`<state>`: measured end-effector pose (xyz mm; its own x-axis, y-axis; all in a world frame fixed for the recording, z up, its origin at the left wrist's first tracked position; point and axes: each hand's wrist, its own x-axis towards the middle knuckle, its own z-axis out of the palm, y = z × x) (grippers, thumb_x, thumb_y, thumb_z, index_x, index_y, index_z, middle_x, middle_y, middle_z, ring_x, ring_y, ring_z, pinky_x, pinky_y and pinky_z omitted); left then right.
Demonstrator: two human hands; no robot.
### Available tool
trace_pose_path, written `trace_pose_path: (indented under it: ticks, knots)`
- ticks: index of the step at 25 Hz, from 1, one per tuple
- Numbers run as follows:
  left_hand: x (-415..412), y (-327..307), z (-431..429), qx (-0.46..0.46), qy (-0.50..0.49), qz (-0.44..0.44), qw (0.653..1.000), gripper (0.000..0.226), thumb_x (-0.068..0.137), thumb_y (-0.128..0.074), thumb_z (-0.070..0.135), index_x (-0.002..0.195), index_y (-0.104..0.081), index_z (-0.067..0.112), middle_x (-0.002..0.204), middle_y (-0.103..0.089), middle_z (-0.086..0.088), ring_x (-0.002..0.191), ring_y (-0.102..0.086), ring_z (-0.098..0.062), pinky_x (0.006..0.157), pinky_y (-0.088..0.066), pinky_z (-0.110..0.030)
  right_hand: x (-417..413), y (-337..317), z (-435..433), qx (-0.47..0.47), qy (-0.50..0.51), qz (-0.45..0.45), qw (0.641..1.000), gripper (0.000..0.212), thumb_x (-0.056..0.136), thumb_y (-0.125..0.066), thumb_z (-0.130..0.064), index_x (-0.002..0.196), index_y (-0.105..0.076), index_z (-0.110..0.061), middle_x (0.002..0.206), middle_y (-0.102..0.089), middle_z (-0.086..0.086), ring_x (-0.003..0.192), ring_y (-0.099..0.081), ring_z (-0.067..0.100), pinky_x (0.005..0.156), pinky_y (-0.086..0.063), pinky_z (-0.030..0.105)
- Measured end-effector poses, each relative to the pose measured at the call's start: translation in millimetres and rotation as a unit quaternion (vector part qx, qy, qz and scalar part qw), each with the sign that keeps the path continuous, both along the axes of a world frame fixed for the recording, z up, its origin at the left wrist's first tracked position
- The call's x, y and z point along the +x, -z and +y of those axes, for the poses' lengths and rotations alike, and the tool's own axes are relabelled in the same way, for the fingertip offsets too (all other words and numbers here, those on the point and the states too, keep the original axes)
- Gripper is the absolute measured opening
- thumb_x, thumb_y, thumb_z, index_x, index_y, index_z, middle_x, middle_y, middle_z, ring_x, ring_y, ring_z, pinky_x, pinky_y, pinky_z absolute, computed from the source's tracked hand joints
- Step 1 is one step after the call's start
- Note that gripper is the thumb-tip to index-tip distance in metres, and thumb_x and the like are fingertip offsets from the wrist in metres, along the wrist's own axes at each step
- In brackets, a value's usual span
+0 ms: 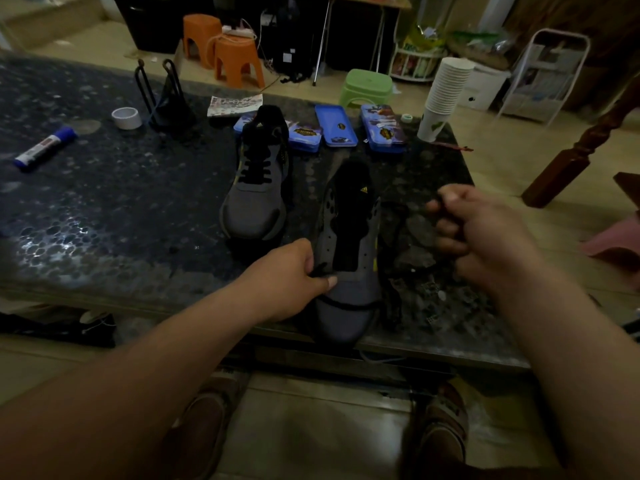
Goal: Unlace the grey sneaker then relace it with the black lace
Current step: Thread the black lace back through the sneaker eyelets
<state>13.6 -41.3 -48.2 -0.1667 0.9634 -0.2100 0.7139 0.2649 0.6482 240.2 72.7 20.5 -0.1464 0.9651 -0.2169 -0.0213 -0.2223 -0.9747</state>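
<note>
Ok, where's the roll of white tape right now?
In the head view, the tape roll sits on the far left of the table, just left of the black wire stand and beyond the blue marker.

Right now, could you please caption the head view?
On the near grey sneaker, left hand pinches the black lace at the lowest eyelet; right hand pinches another stretch.

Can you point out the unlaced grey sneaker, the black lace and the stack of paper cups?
unlaced grey sneaker (343, 324): head view, on its grey toe.
black lace (347, 305): head view, on the strand crossing the toe.
stack of paper cups (446, 87): head view, on the middle of the stack.
</note>
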Motion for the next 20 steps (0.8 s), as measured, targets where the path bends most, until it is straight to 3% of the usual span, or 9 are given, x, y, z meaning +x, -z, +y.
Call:
trace_pose_path:
  ticks: [1,2,3,5,7,9,15,18,20]
  knots:
    - [0.3,-0.4,0.1,0.001,0.004,0.001,1.0,0.039,0.092,-0.071,0.049,0.083,-0.045,0.022,0.08,-0.056,0.003,0.068,-0.049,-0.014,0.062,-0.041,-0.034,9.4,-8.4,2.9,-0.008,0.019,0.038,0.999,0.018,0.109,-0.046,-0.018,0.098,-0.06,-0.021,0.085,-0.06,-0.001,0.051,-0.036,0.005,0.041,-0.026,0.016]
    - [0.4,-0.8,-0.4,0.002,0.009,0.004,1.0,0.039,0.093,-0.07,0.048,0.081,-0.045,0.021,0.078,-0.054,0.003,0.067,-0.047,-0.013,0.061,-0.04,-0.033,13.9,-13.3,3.3,0.025,0.014,-0.014,0.999,0.017,0.109,-0.047,-0.02,0.099,-0.06,-0.022,0.087,-0.062,-0.003,0.054,-0.039,0.004,0.046,-0.028,0.016]
    - [0.4,-1.5,-0.8,0.006,0.012,0.008,1.0,0.04,0.094,-0.07,0.048,0.079,-0.044,0.021,0.076,-0.053,0.003,0.066,-0.046,-0.013,0.059,-0.038,-0.032,13.1,-13.5,0.4,0.093,-0.014,-0.144,0.985,0.015,0.109,-0.049,-0.023,0.101,-0.062,-0.024,0.09,-0.063,-0.007,0.059,-0.045,0.003,0.053,-0.032,0.018]
    - [1.2,-2.7,-1.8,0.019,0.008,0.016,1.0,0.041,0.092,-0.071,0.049,0.077,-0.046,0.02,0.072,-0.053,0.003,0.064,-0.047,-0.014,0.057,-0.037,-0.032,-5.6,-1.6,-14.4,0.259,-0.13,-0.355,0.889,0.007,0.104,-0.058,-0.029,0.104,-0.065,-0.027,0.092,-0.064,-0.013,0.077,-0.057,0.001,0.064,-0.042,0.021]
    - [2.6,-2.6,-2.6,0.036,0.006,0.028,0.999,0.04,0.091,-0.072,0.047,0.075,-0.046,0.02,0.07,-0.055,0.002,0.062,-0.048,-0.015,0.056,-0.037,-0.033,-31.4,20.0,-29.5,0.3,-0.246,-0.42,0.821,0.014,0.096,-0.069,-0.035,0.109,-0.067,-0.03,0.09,-0.063,-0.013,0.083,-0.059,0.003,0.072,-0.047,0.025]
    - [4.2,-3.6,-4.0,0.056,0.009,0.036,0.998,0.036,0.091,-0.072,0.04,0.075,-0.046,0.02,0.07,-0.056,0.001,0.063,-0.051,-0.017,0.056,-0.039,-0.034,-51.2,40.1,-39.2,0.285,-0.285,-0.443,0.801,0.023,0.092,-0.073,-0.04,0.112,-0.068,-0.031,0.088,-0.06,-0.014,0.084,-0.059,0.006,0.074,-0.049,0.029]
    - [11.1,-2.3,-8.4,0.054,-0.014,-0.026,0.998,0.035,0.085,-0.079,0.041,0.09,-0.047,0.025,0.082,-0.064,0.002,0.073,-0.061,-0.017,0.066,-0.053,-0.042,-59.3,53.7,-35.6,0.236,-0.234,-0.347,0.877,0.009,0.096,-0.071,-0.028,0.089,-0.072,-0.023,0.079,-0.07,-0.006,0.073,-0.065,0.006,0.068,-0.053,0.031]
    - [24.8,4.8,-15.5,0.045,-0.016,-0.019,0.999,0.055,0.077,-0.079,0.06,0.105,-0.044,0.027,0.105,-0.061,0.006,0.091,-0.064,-0.017,0.08,-0.057,-0.05,-53.2,49.9,-35.2,0.089,-0.179,-0.176,0.964,0.019,0.099,-0.068,-0.024,0.083,-0.067,-0.014,0.072,-0.067,0.002,0.06,-0.059,0.008,0.054,-0.048,0.024]
    - [35.5,8.1,-23.1,0.096,-0.032,0.037,0.994,0.076,0.074,-0.071,0.073,0.126,-0.04,0.028,0.125,-0.048,0.007,0.114,-0.057,-0.018,0.094,-0.052,-0.048,-52.1,50.1,-32.1,-0.019,-0.143,-0.049,0.988,0.022,0.103,-0.061,-0.016,0.081,-0.061,-0.015,0.064,-0.053,0.0,0.046,-0.043,0.005,0.039,-0.031,0.017]
